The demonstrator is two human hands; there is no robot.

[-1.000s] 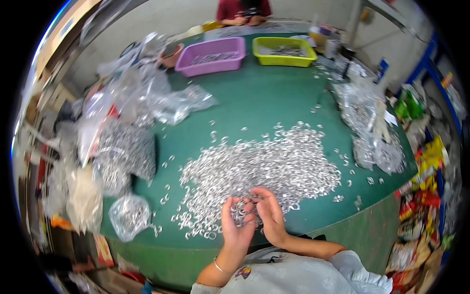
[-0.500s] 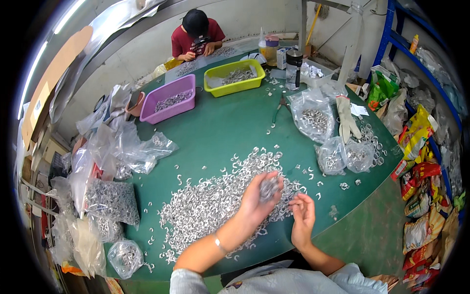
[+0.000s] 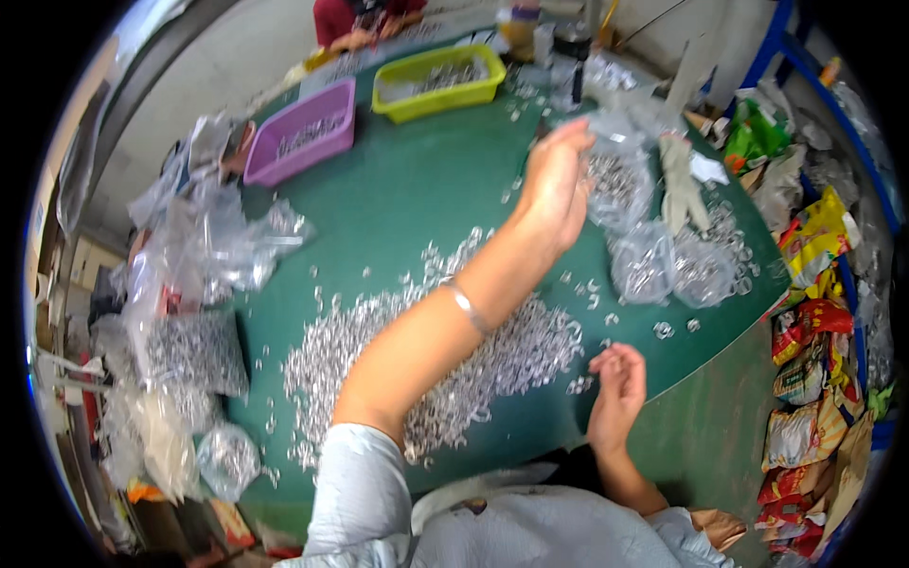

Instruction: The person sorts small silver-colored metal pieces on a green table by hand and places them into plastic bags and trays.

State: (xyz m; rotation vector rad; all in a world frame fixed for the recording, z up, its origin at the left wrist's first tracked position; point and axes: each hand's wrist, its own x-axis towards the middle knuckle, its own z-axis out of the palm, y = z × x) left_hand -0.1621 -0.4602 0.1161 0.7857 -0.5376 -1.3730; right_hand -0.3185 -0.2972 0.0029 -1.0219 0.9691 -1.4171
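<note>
My left hand [image 3: 557, 189] reaches forward over the left side of a clear plastic bag of metal rings [image 3: 617, 178]. Its fingers are smeared by motion and partly turned from view, so whatever lies in the palm is hidden. A silver bracelet [image 3: 466, 309] circles that wrist. Beneath the left forearm spreads a heap of small C-shaped metal pieces [image 3: 346, 355]. By the table's near right edge, my right hand [image 3: 619, 393] hovers palm up with fingers loosely bent and apart, and nothing shows in it. A few metal pieces [image 3: 579, 384] lie beside it.
A purple basin [image 3: 260, 166] and a yellow-green basin [image 3: 445, 102] stand at the back, before another person [image 3: 365, 21]. Filled clear bags [image 3: 194, 355] crowd the left side. Right of the ring bag are two smaller bags [image 3: 642, 265] and a pale glove [image 3: 680, 185].
My left hand, which held a clump of metal pieces above the heap, has swung forward and right to the ring bag. My right hand has shifted slightly right. The view has tilted down.
</note>
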